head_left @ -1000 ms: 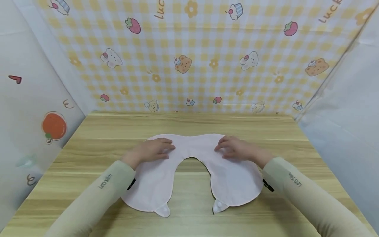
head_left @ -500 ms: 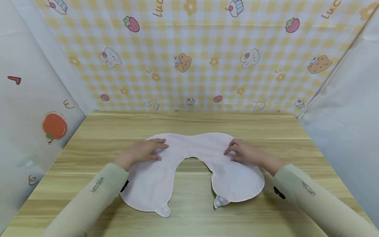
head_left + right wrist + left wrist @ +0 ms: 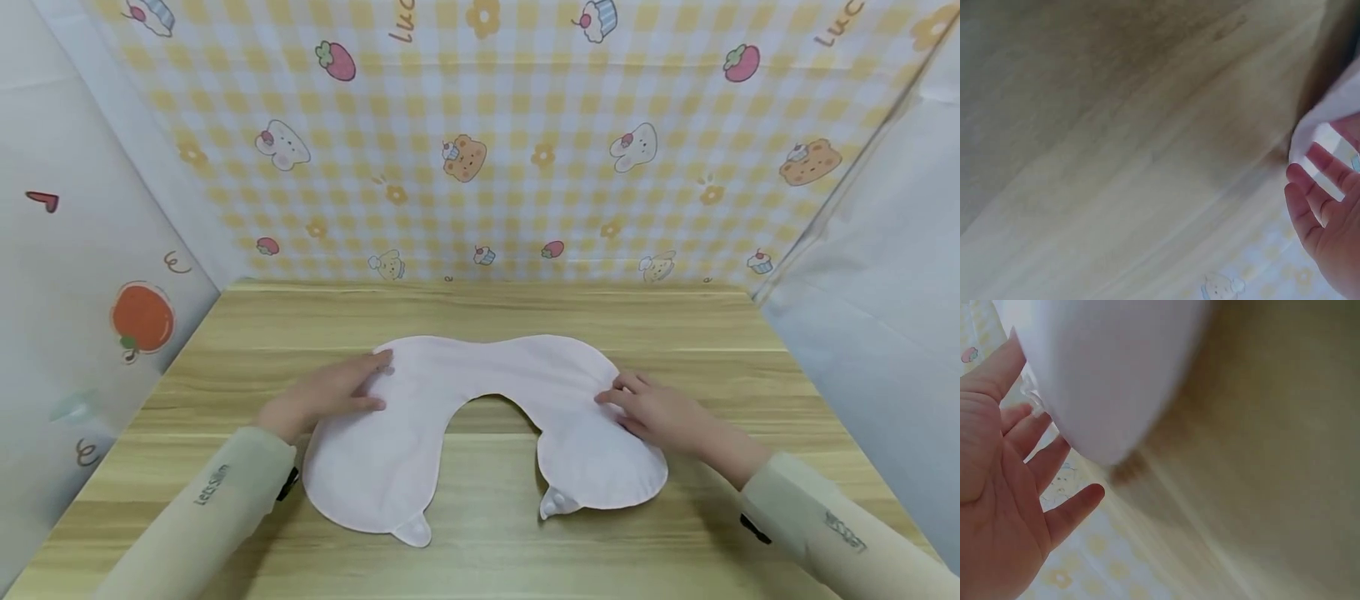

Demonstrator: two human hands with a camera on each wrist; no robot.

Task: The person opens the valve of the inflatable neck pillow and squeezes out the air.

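A pale pink U-shaped cloth bib (image 3: pixel 487 367) lies on the table, its opening toward me. Snap tabs finish both ends, a left tab (image 3: pixel 414 531) and a right tab (image 3: pixel 558 503). My left hand (image 3: pixel 330 396) rests over the bib's upper left edge, fingers relaxed and spread. In the left wrist view its fingers (image 3: pixel 1072 515) lie beside the cloth's pink edge. At the upper right edge, the fingertips of my right hand (image 3: pixel 667 417) touch the fabric, and creases run from there. The right wrist view shows loosely extended fingers (image 3: pixel 1302 209); the thumb is mostly hidden.
The light wood-grain table (image 3: pixel 480 567) reaches back to a yellow checked cloth backdrop (image 3: pixel 480 108) with cartoon prints. White sheets stand on either side, a left sheet (image 3: pixel 67 275) and a right sheet (image 3: pixel 885 275).
Both hands have slid outward over the bib, the left hand leftward and the right hand rightward. The bib's right lobe and its tab have shifted slightly away from me.
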